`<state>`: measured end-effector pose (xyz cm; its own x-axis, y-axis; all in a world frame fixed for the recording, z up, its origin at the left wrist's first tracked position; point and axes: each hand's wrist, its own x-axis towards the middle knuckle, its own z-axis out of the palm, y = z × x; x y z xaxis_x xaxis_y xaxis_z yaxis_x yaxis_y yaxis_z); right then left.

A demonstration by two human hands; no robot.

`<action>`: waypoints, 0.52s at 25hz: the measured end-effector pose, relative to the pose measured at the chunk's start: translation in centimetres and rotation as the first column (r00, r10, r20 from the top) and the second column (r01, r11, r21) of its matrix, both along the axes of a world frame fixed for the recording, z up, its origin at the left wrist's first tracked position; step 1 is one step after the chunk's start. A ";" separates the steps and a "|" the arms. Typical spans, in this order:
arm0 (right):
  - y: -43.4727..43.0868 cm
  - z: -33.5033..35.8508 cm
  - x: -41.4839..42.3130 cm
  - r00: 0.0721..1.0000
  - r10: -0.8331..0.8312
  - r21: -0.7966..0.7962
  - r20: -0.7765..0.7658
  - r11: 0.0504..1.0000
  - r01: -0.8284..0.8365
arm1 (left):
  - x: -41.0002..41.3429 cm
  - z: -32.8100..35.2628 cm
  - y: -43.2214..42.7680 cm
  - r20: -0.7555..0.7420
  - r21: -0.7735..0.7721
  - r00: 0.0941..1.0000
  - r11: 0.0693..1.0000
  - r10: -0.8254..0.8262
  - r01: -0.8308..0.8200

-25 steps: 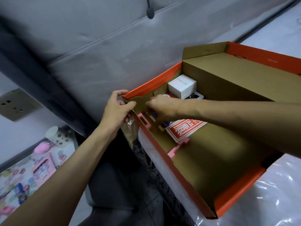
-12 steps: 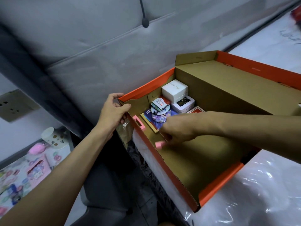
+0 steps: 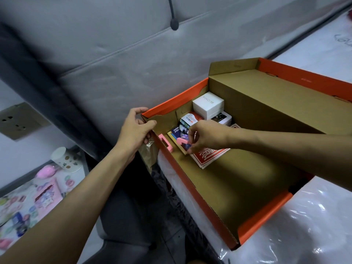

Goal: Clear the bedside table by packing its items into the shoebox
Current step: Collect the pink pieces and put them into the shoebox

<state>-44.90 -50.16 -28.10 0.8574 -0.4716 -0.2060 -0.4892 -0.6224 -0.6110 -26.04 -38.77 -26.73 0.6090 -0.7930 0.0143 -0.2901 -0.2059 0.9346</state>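
At 8 o'clock, the tabletop (image 3: 80, 175) carries a cup (image 3: 63, 159). The open shoebox (image 3: 238, 187) lies on the bed (image 3: 314, 225). The left hand (image 3: 136, 130) has its fingers gripping the box's 10 o'clock corner. Inside the box, the right hand (image 3: 206, 136) pinches a pink piece (image 3: 182, 142) in its fingers, with a white box (image 3: 208, 103) beyond.

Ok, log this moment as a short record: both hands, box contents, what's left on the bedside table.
left hand: grips a corner of the shoebox
right hand: pinches a pink piece over the items inside
in shoebox: white box, red packet, second pink piece by the wall, small printed items
on bedside table: paper cup, pink box
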 end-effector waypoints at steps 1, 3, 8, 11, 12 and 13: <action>0.1 -0.2 0.1 1.000 -0.014 0.014 0.007 1.000 0.014 | 0.0 0.0 0.0 -0.001 -0.003 1.000 1.000 0.002 -0.002; 0.3 -0.3 0.3 1.000 -0.026 0.054 0.005 0.998 0.026 | 0.1 -0.1 0.0 0.006 -0.001 1.000 1.000 0.002 -0.002; 0.3 0.1 0.3 0.998 -0.056 0.153 0.024 0.987 0.051 | 0.1 0.0 0.1 0.008 0.011 1.000 1.000 -0.008 0.008; 0.0 0.4 0.3 0.994 -0.104 0.200 0.042 0.975 0.094 | 0.0 0.1 0.1 0.012 0.014 1.000 1.000 -0.004 0.004; 0.0 0.5 0.4 0.991 -0.128 0.227 0.046 0.967 0.114 | 0.0 0.1 0.1 0.011 0.013 1.000 1.000 -0.005 0.005; -0.1 0.6 0.4 0.988 -0.145 0.250 0.046 0.960 0.130 | 0.0 0.1 0.1 0.010 0.012 1.000 1.000 -0.006 0.006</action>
